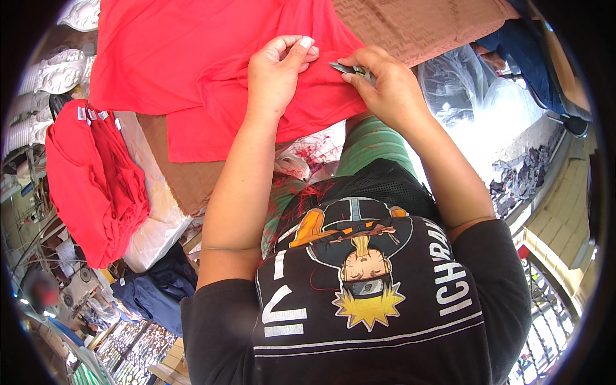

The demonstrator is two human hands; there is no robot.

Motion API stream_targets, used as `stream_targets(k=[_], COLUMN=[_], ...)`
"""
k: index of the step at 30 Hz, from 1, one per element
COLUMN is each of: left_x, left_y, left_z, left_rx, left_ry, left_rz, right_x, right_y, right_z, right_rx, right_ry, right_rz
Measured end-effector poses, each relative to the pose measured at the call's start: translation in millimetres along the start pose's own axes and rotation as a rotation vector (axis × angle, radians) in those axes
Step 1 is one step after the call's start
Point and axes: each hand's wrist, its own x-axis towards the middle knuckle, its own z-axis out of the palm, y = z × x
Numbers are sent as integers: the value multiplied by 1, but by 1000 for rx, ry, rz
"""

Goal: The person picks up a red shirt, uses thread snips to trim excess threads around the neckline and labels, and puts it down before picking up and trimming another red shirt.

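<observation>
A red garment [212, 70] lies spread over the brown patterned tabletop [401, 29], its near edge hanging toward my lap. My left hand [279, 67] is over the garment with thumb and fingertips pinched together; whatever is between them is too small to make out. To its right, my right hand [388, 83] grips a small pair of thread snips [347, 68]. Their dark pointed blades face left, toward my left hand, just above the red cloth. The rest of the snips is hidden in my palm.
Folded red garments [96, 183] with white neck labels hang in a pile at the left. Below them is a dark blue cloth bundle [157, 285]. Clear plastic bags [459, 80] lie at the right, near another person's dark clothing [523, 54]. Red thread scraps [311, 192] litter my lap.
</observation>
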Motion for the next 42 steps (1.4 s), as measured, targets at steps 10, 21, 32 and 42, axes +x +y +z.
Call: stream_targets(k=[10,21,32,42], left_x=[0,-19,-98,-145], left_y=[0,28,1,16], left_z=[0,-33,-45,-78], left_rx=[-25,-186,1097,1026], left_ry=[-4,-542,77,-497], left_rz=[-4,148,521,-89], right_x=[5,14,8,-6], right_y=[1,-8,-29,-34], right_z=[5,1,-12,-18], right_rx=[15,-68,-31,15], right_ry=[45,16,103,83], right_rz=[-3,-30,7,69])
